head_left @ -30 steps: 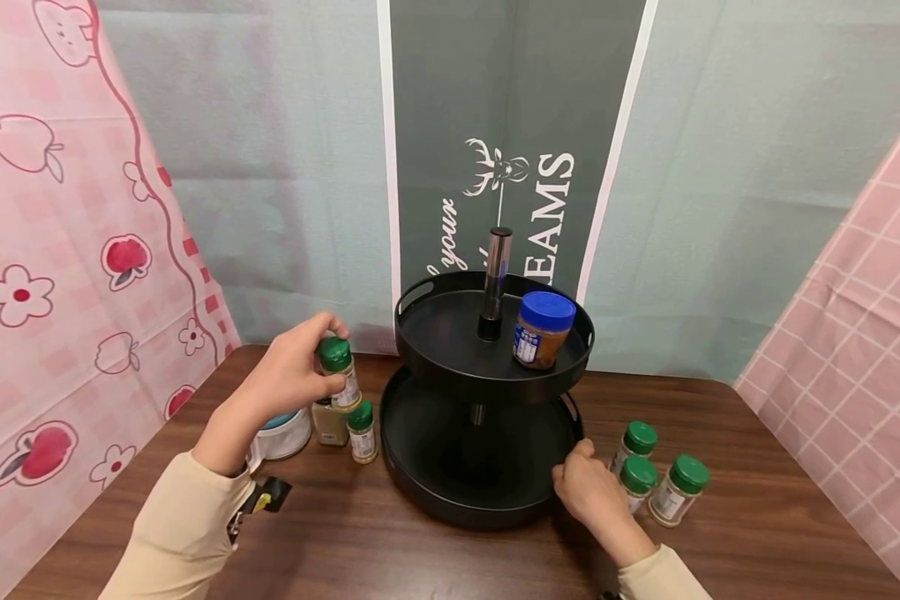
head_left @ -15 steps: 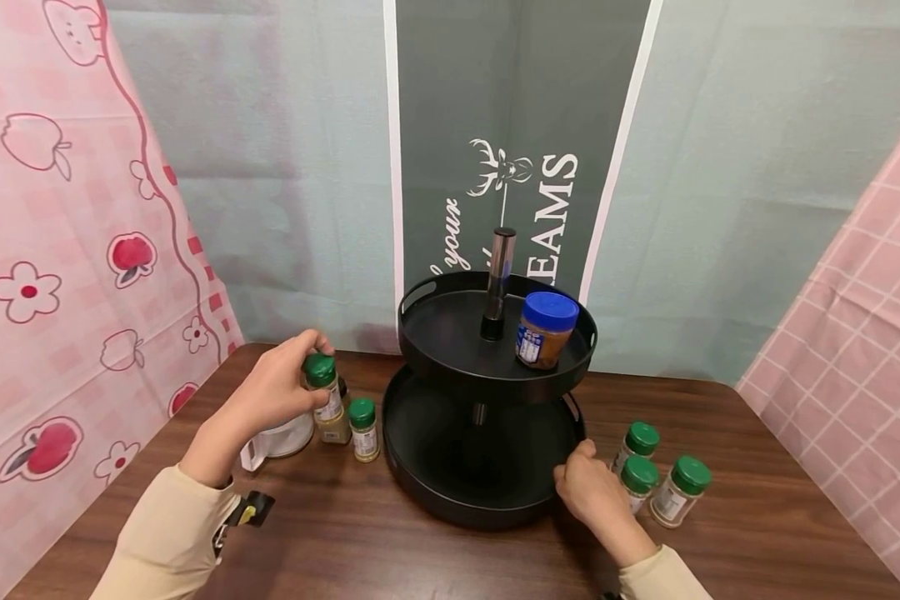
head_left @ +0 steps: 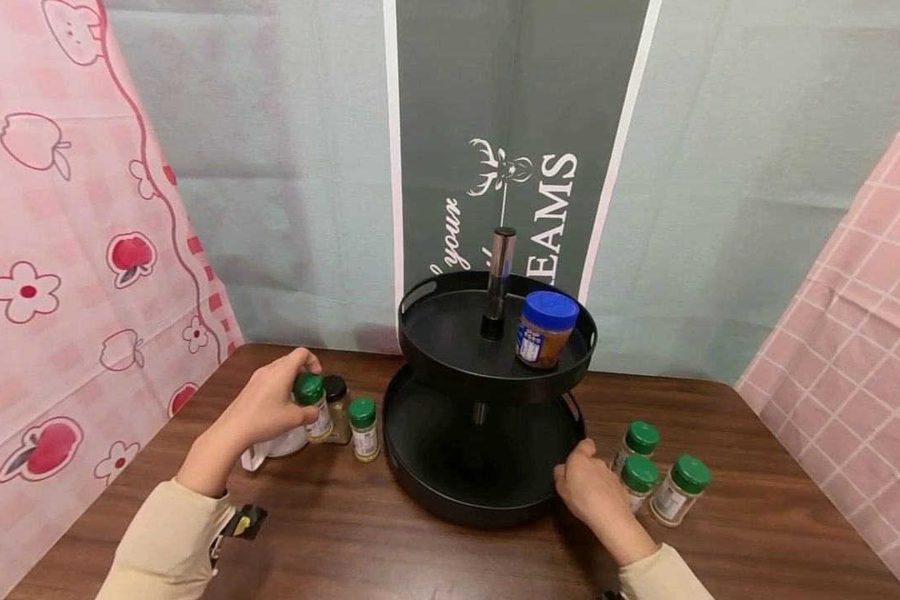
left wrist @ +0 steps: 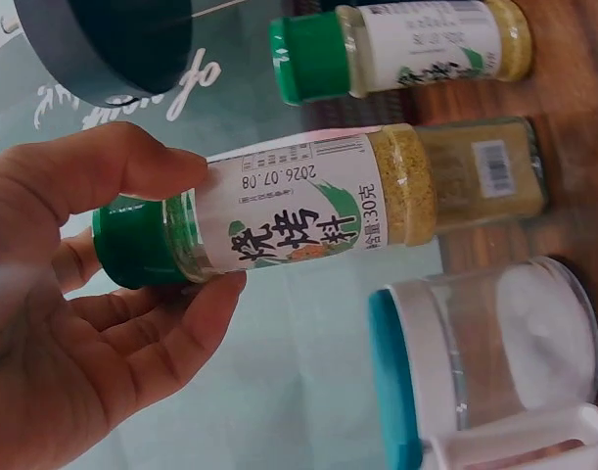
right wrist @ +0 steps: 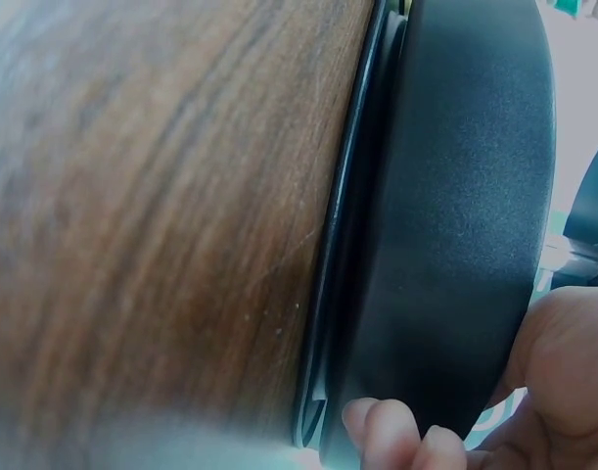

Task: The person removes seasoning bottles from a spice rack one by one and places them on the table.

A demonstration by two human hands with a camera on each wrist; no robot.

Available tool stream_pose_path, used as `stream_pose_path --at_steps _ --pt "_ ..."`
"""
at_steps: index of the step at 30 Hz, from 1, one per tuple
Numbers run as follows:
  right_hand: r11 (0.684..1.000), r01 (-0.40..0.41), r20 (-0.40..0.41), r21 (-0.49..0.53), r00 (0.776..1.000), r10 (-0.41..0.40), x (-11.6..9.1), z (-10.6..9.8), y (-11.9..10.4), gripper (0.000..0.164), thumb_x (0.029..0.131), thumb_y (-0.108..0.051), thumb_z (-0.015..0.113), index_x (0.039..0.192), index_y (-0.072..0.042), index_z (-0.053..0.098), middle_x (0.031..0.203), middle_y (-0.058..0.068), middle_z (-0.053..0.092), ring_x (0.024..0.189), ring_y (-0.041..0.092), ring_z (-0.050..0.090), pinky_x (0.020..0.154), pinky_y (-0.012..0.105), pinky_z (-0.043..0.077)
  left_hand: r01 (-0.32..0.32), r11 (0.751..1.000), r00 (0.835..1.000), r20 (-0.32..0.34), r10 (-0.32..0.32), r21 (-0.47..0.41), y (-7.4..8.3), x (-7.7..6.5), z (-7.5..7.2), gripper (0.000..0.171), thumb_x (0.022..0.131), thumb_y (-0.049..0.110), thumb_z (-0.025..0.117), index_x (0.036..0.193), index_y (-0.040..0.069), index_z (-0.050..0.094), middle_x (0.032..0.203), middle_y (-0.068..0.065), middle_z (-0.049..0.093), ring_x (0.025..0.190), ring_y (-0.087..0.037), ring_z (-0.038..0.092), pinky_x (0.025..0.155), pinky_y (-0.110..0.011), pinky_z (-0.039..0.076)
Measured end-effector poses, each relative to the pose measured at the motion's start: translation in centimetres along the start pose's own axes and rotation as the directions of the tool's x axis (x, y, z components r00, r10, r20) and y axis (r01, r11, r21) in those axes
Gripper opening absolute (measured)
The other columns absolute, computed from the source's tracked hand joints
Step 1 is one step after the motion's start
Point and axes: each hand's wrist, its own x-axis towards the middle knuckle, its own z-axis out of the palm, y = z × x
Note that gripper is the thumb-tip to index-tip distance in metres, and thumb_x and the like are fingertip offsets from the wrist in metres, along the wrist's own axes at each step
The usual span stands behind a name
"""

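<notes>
My left hand (head_left: 266, 404) pinches a small seasoning jar (left wrist: 303, 206) with a green cap, thumb and fingers around its cap and upper part. In the head view it stands upright beside a black-capped seasoning jar (head_left: 337, 412); I cannot tell whether its base touches the table. Another green-capped jar (head_left: 363, 435) stands to the right. My right hand (head_left: 592, 492) grips the rim of the black two-tier tray's lower tier (right wrist: 465, 196), at its right front. A peanut butter jar (head_left: 544, 333) with a blue lid sits on the upper tier (head_left: 457, 333).
Behind the left hand is a clear canister (left wrist: 499, 338) with a teal-and-white lid and a white handle, mostly hidden in the head view. Three green-capped jars (head_left: 678, 496) stand on the wooden table (head_left: 765, 517) right of the right hand. Cloth hangs behind and at both sides.
My left hand has lowered the seasoning jar and moved it left, uncovering the black-capped jar behind it. The right hand stays on the lower tier.
</notes>
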Motion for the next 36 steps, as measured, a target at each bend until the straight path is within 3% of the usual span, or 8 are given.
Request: stream_pose_path --at_steps 7,15,27,36 --pt "1.000 0.005 -0.007 -0.003 1.000 -0.005 0.0 0.0 0.1 0.050 0.087 -0.014 0.041 0.114 0.026 0.028 0.063 0.021 0.051 0.053 0.028 0.049 0.049 0.042 0.042 0.032 0.999 0.998 0.058 -0.033 0.007 -0.8 -0.5 0.5 0.048 0.054 0.005 0.077 0.091 0.010 0.047 0.082 -0.006 0.055 0.073 -0.022 0.050 0.062 -0.041 0.045" --pt "1.000 0.002 -0.015 -0.003 1.000 -0.002 0.0 -0.1 0.0 0.048 0.087 -0.014 0.042 0.113 0.024 0.030 0.063 0.021 0.051 0.052 0.028 0.049 0.048 0.042 0.042 0.082 0.997 0.983 0.163 -0.082 0.006 -1.1 -0.9 1.1 0.048 0.056 0.007 0.077 0.090 0.010 0.044 0.077 -0.005 0.052 0.066 -0.019 0.049 0.055 -0.035 0.045" --pt "1.000 0.025 -0.027 0.004 0.999 -0.025 -0.1 -0.1 -0.1 0.048 0.087 -0.014 0.042 0.112 0.025 0.029 0.059 0.016 0.048 0.049 0.027 0.046 0.045 0.039 0.039 0.081 0.996 0.979 0.186 -0.085 0.031 -1.2 -1.1 1.7 0.048 0.054 0.005 0.077 0.087 0.009 0.043 0.074 -0.004 0.051 0.064 -0.018 0.046 0.055 -0.035 0.042" --pt "1.000 0.000 0.004 0.004 1.000 0.000 0.0 -0.1 0.0 0.053 0.088 -0.015 0.043 0.118 0.025 0.026 0.065 0.021 0.052 0.052 0.029 0.049 0.049 0.043 0.042 0.109 0.994 0.970 0.217 -0.112 0.027 -1.5 -1.3 2.4 0.049 0.051 0.003 0.078 0.084 0.009 0.042 0.074 -0.004 0.051 0.065 -0.020 0.047 0.055 -0.036 0.043"
